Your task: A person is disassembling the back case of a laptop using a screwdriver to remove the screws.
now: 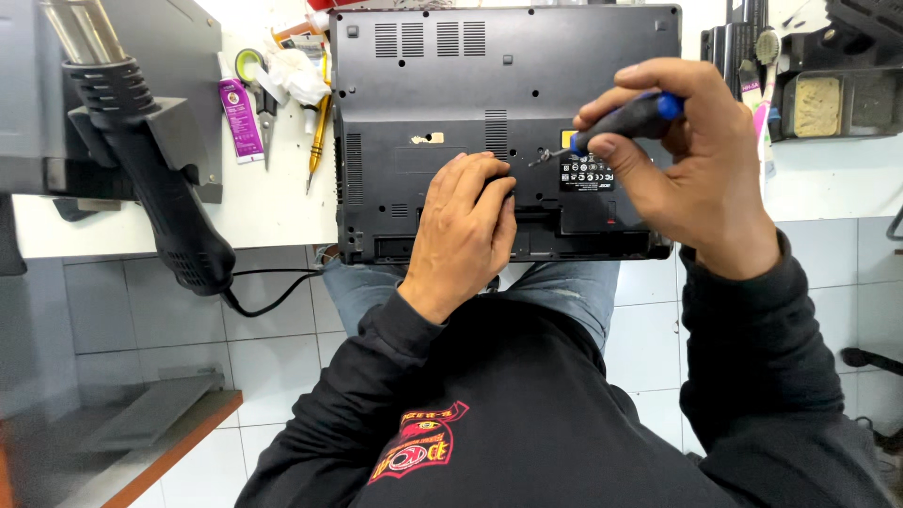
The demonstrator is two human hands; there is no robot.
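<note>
Left hand (463,230) flat, fingers together, pressing laptop (442,94) lying underside-up at table (273,202) edge. Right hand (691,160) pinching blue-black screwdriver (616,122), tip on laptop's base. Farther left: heat gun (150,179), scissors (259,89), tube (238,118).

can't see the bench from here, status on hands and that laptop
Left hand flat on upturned black laptop. Right hand grips screwdriver, tip at base screw. Nothing blocking.

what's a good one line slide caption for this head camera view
Left hand steadies an upturned black plastic laptop while the right hand sets a blue-and-black screwdriver to its base.
</note>
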